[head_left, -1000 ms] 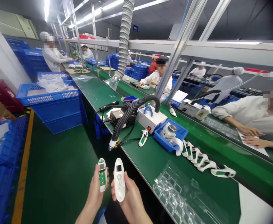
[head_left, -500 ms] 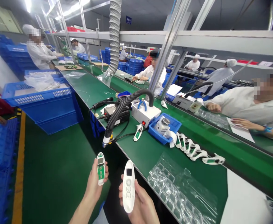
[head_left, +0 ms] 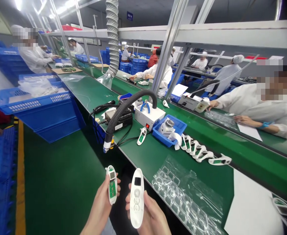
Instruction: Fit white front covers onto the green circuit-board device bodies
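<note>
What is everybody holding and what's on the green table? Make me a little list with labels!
left hand: holds a shell half with a green circuit board, upright
right hand: holds a white cover with button holes, upright
halves: side by side, apart
table: row of open shells, clear plastic tray, blue bin, white box, black hose
across the table: a person in white, hands on paper
</note>
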`<state>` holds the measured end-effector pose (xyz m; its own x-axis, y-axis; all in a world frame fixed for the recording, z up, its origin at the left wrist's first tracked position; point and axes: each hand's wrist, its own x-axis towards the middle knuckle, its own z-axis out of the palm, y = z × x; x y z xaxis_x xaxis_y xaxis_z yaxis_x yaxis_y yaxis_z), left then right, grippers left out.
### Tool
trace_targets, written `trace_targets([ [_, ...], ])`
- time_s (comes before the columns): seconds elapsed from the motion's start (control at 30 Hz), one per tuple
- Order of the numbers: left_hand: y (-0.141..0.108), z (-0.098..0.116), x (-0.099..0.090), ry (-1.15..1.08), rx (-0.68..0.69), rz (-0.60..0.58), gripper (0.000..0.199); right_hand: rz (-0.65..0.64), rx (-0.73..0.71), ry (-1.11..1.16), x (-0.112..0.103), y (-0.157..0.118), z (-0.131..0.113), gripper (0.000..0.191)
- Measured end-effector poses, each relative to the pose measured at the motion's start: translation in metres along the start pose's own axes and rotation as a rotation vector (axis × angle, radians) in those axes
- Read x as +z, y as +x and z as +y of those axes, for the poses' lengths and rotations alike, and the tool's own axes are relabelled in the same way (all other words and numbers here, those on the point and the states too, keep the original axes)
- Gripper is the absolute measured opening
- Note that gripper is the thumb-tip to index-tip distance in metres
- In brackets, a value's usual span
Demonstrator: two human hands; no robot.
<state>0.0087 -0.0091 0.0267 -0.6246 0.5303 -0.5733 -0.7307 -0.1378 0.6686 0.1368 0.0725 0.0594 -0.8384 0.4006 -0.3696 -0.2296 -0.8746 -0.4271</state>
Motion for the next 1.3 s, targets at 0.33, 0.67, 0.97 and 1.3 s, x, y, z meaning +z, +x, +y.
trace_targets([
  [0.33, -0.025, 0.006, 0.019, 0.085, 0.018, -0.035, 0.043, -0.026, -0.126, -0.235, -0.016, 0.001, -0.001, 0.044],
  [0.67, -0.044, -0.01, 0.05, 0.37, 0.229, -0.205, 0.044, -0.108, -0.278, -0.543, -0.024, 0.0, 0.004, 0.047],
  [0.97, -0.043, -0.023, 0.055, 0.412, 0.186, -0.26, 0.046, -0.039, -0.438, -0.671, -0.028, -0.004, 0.003, 0.04],
  [1.3, -0.067, -0.034, 0.07, 0.429, -0.017, -0.336, 0.053, 0.227, -0.657, -0.79, -0.046, -0.039, -0.037, 0.035],
])
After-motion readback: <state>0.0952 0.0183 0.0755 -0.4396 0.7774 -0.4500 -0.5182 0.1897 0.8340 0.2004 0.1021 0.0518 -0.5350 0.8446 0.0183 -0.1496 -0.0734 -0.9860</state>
